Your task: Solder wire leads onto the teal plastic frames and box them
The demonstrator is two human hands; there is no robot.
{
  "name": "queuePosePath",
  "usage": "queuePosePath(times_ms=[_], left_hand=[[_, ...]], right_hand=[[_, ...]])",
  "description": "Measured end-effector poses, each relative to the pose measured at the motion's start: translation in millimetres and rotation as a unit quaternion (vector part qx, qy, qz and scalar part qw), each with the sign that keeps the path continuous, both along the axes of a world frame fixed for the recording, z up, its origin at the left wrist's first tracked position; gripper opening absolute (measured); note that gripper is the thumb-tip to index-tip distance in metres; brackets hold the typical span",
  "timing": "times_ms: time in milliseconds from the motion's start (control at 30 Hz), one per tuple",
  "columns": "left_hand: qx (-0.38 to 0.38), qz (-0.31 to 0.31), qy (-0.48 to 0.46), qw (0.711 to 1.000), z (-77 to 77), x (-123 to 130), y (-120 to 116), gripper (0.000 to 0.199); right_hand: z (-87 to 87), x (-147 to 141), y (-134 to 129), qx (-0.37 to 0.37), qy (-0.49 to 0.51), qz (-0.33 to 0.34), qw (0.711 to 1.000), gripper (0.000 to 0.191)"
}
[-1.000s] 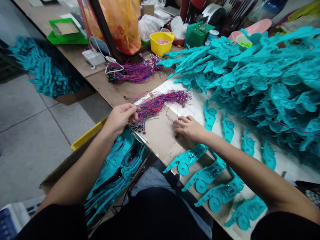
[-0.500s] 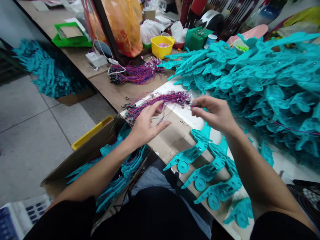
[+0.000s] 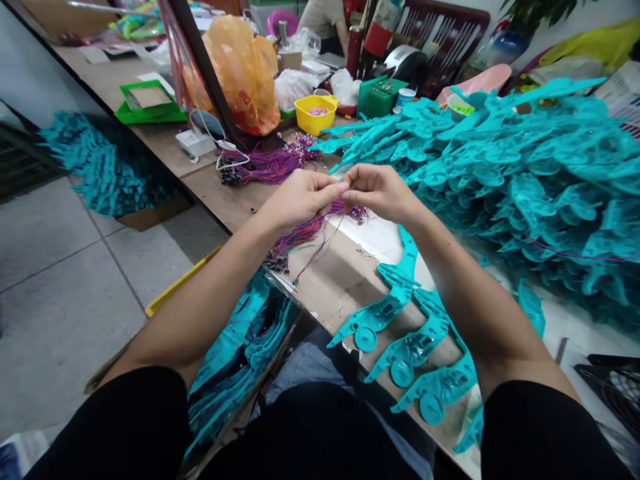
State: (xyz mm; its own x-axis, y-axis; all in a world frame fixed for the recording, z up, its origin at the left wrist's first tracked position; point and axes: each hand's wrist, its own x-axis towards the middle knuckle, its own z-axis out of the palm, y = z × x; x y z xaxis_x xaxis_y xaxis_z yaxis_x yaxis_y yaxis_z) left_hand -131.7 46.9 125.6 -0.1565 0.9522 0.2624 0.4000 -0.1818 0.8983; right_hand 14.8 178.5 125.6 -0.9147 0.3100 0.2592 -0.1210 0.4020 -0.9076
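Observation:
My left hand (image 3: 303, 199) and my right hand (image 3: 376, 192) meet fingertip to fingertip above the table, both closed in a pinch. A thin red-and-blue wire (image 3: 320, 249) hangs from between them, a small dark piece at its lower end; the end inside my fingers is hidden. Below my hands lies a bundle of similar wires (image 3: 300, 237), partly covered by my left hand. Several turquoise plastic parts, each with a round disc, lie in a row by the near edge, the closest being this turquoise part (image 3: 383, 308).
A large heap of turquoise parts (image 3: 525, 173) fills the right side. Behind my hands are a second wire bundle (image 3: 275, 163), a yellow cup (image 3: 314, 120) and an orange bag (image 3: 240, 80). A box of turquoise parts (image 3: 240, 353) stands below left. Another person (image 3: 323, 27) is at the back.
My right hand has moved left and my left hand up and right, so their fingertips now meet. My left fingers have closed from open. A wire now dangles from the hands.

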Motion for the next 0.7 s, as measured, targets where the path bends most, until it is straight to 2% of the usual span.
queuePosePath(times_ms=[67, 133, 233, 300, 367, 500, 600, 700], left_hand=[[-0.025, -0.013, -0.065, 0.998, 6.6, -6, -3, 0.025], [-0.016, 0.01, -0.134, 0.991, 18.3, -14, -6, 0.019], [0.019, 0.038, -0.213, 0.976, 36.3, -24, -11, 0.015], [0.024, 0.035, -0.232, 0.972, 40.5, -25, -13, 0.013], [0.014, 0.031, -0.234, 0.972, 35.6, -21, -14, 0.014], [-0.023, 0.026, -0.232, 0.972, 9.0, -10, -13, 0.021], [-0.05, 0.012, -0.245, 0.968, -8.5, -6, -11, 0.027], [-0.048, 0.01, -0.266, 0.963, -14.8, -5, -10, 0.028]], right_hand=[[-4.2, 2, 13, 0.029, -0.019, -0.014, 0.999, 0.026], [-13.9, 7, 33, 0.097, -0.041, -0.065, 0.992, 0.02], [-35.8, 15, 67, 0.22, -0.096, -0.183, 0.953, 0.009], [-49.4, 16, 84, 0.248, -0.136, -0.252, 0.926, 0.011], [-58.8, 13, 91, 0.202, -0.125, -0.306, 0.922, 0.016], [-67.5, 4, 88, 0.035, -0.037, -0.36, 0.932, 0.027], [-69.0, 2, 85, 0.005, -0.016, -0.374, 0.927, 0.03], [-65.3, 2, 87, -0.048, 0.035, -0.37, 0.927, 0.032]])
